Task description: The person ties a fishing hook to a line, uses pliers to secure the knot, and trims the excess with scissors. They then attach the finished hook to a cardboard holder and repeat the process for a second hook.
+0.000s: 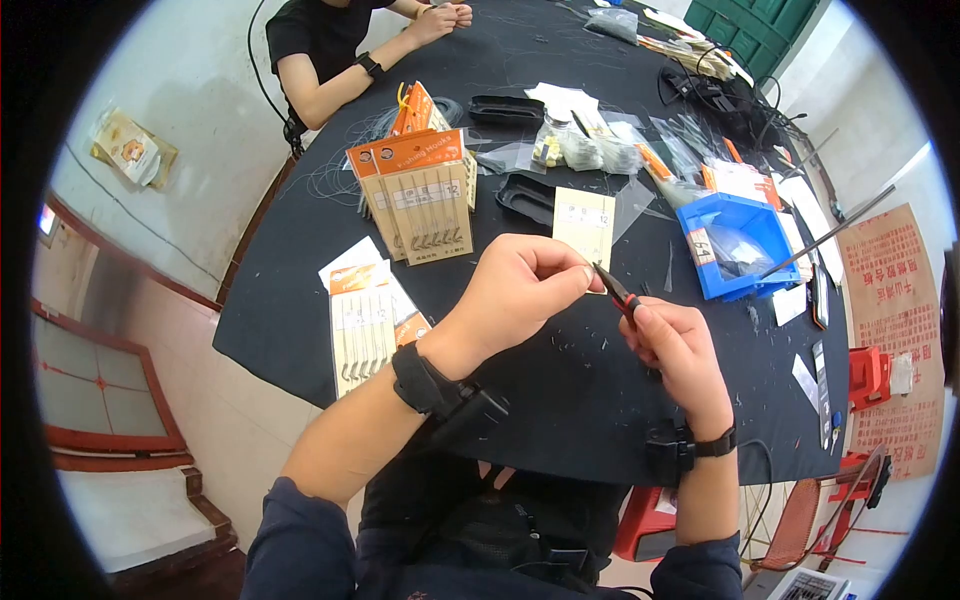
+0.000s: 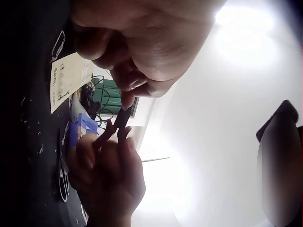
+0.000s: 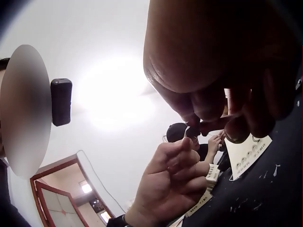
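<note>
My right hand (image 1: 682, 352) grips small pliers (image 1: 614, 288) with red and black handles, their dark jaws pointing up and left. Thumb and forefinger of my left hand (image 1: 520, 295) pinch something tiny right at the pliers' tips; cannot tell what it is. In the left wrist view the pliers (image 2: 124, 116) bridge the two hands. Just behind the fingertips lies a cream fishing-hook card (image 1: 583, 218) marked 12; its row of hooks shows in the right wrist view.
Packs of fishing hooks (image 1: 430, 205) stand at left, with more packs (image 1: 360, 330) lying nearer. A blue bin (image 1: 745, 285) sits at right beside black trays (image 1: 525, 198), plastic bags and paper. Scissors (image 2: 64, 184) lie on the black tablecloth. Another person (image 1: 335, 65) sits across the table.
</note>
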`<state>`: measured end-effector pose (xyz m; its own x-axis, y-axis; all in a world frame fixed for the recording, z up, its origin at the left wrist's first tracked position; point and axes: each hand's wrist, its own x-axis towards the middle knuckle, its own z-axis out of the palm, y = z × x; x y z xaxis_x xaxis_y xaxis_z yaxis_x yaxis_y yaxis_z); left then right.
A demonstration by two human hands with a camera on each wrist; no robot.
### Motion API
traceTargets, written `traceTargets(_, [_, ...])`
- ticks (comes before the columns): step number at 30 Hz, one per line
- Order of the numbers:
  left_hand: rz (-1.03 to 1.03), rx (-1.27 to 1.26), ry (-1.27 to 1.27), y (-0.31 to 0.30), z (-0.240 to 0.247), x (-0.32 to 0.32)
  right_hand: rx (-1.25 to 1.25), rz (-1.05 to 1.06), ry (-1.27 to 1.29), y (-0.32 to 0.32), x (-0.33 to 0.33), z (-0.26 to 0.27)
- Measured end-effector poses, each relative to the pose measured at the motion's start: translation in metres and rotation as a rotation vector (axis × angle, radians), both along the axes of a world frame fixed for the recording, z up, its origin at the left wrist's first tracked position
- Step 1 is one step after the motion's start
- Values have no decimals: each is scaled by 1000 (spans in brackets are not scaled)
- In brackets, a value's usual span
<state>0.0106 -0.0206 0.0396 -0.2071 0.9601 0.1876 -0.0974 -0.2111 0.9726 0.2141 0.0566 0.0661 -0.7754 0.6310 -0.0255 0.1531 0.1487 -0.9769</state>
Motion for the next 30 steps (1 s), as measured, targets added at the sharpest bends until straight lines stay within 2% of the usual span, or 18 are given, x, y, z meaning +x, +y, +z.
traceTargets(4, [-35,-30,-7,0,-2,-2,-255,-11,-46,-3,3,6])
traceTargets(30, [-99,-48,-40,-4,6,0,-1064,251,164,9,9,0])
